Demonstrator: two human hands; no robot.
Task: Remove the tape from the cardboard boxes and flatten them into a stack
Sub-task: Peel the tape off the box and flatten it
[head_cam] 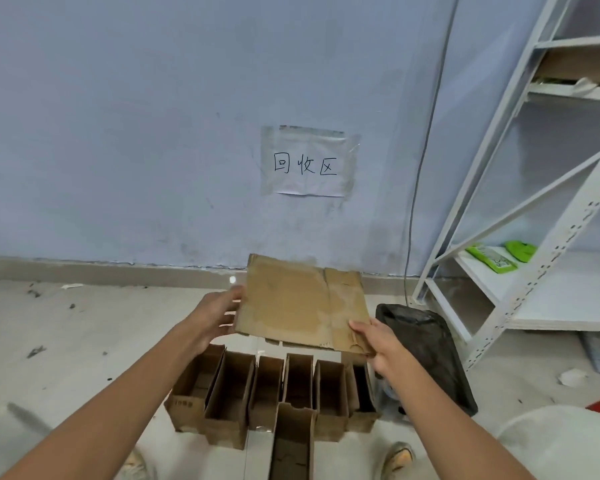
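Flattened cardboard box (300,301): held in the air between both hands, lying nearly flat with its far edge tipped up toward the wall; worn and creased, with pale patches on its surface
Left hand (219,315): at the sheet's left edge; thumb lies on top near the far left corner, the other fingers are spread and reach under the edge, so the cardboard sits between thumb and fingers
Right hand (378,344): at the sheet's near right corner; thumb pressed on the top face, the fingers curl below it out of sight, pinching the corner
Open cardboard boxes (274,389): a row of them stands on the floor (66,341) just below and nearer than the fingers, openings up, sides touching; one more box (293,441) juts out toward the person from the middle of the row
Black bag (426,355): on the floor just right of the right fingers, beside the row
Paper sign (307,164): taped to the wall (118,133) beyond the fingers, above the held sheet
White shelf rack (534,202): well right of the right hand, green packets (499,256) on a lower shelf
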